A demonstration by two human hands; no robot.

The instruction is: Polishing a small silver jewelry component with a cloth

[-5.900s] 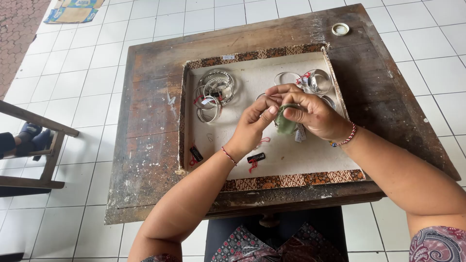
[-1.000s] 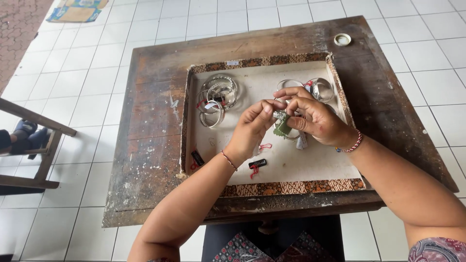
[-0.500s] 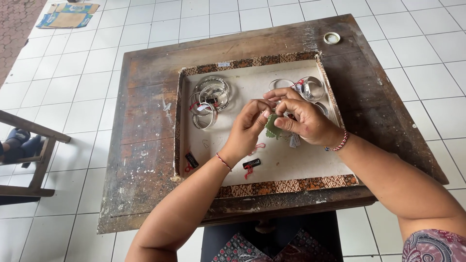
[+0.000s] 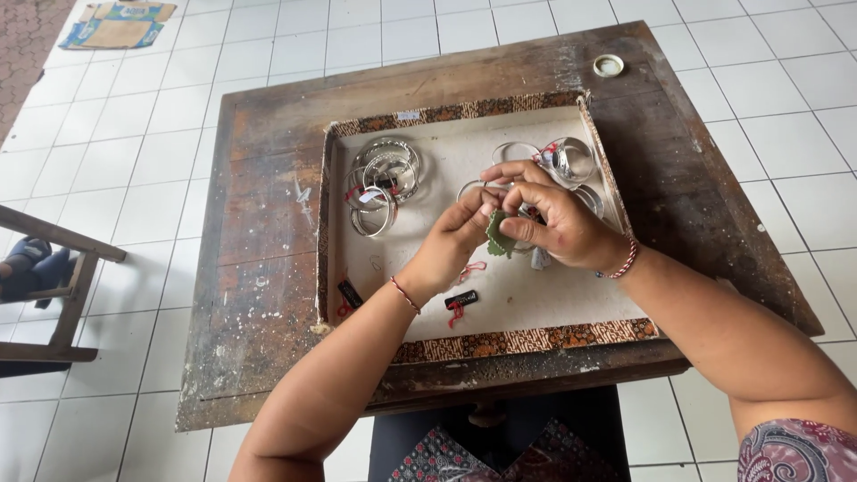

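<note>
While both hands pinch a green scrap [image 4: 498, 234], the tray [image 4: 500, 341] holds silver bangles [image 4: 384, 183].

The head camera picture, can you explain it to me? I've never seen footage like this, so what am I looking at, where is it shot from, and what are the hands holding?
There is no machine here: a person works with two bare hands, and the camera sits on their head, looking down. Below is a worn wooden table on a white tiled floor. On it lies a shallow tray with a patterned border. Inside, a pile of silver bangles with small tags lies at the upper left, and more bangles at the upper right. Two small black tags with red string lie near the front. The left hand and right hand meet over the tray, together pinching a small green pad against a bangle that is mostly hidden. A small round lid sits at the table's far corner.
</note>
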